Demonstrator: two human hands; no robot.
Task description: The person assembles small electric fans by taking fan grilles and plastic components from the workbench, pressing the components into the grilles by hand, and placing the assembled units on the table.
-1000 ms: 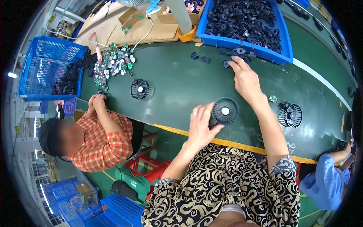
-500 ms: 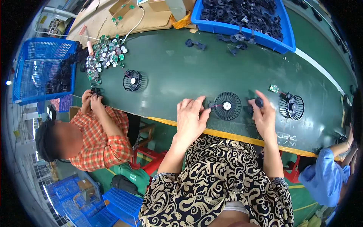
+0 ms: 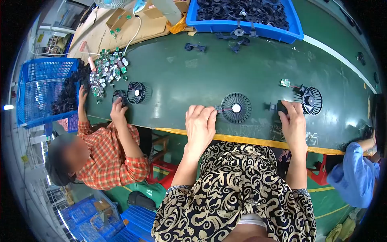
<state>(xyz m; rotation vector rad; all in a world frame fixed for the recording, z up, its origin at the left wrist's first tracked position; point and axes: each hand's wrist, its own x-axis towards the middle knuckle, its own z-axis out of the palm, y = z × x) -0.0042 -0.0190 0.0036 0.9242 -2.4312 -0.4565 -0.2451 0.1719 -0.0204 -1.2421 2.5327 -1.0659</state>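
My left hand (image 3: 200, 124) is closed, thumb and fingertips pinching the short stem at the left side of a black round fan (image 3: 246, 109). This fan lies on the table with its white hub facing up and a thin wire running to the stem. My right hand (image 3: 294, 123) grips a small black plastic part (image 3: 279, 106) just above the table; its shape is partly hidden by my fingers. Right beside that hand lies a second black fan (image 3: 317, 105), wired to a small green circuit board (image 3: 285, 82).
A blue tray (image 3: 246, 29) of black parts stands at the back, with several loose black brackets (image 3: 195, 47) before it. To the left are a third fan (image 3: 137, 92), a pile of small circuit boards (image 3: 107, 70), a blue basket (image 3: 44, 68) and a co-worker in a checked shirt (image 3: 109, 157).
My right hand has turned the black part and shifted slightly right. My left hand has closed on the fan's stem. The co-worker's hands have separated, one reaching to the basket. The view has shifted.
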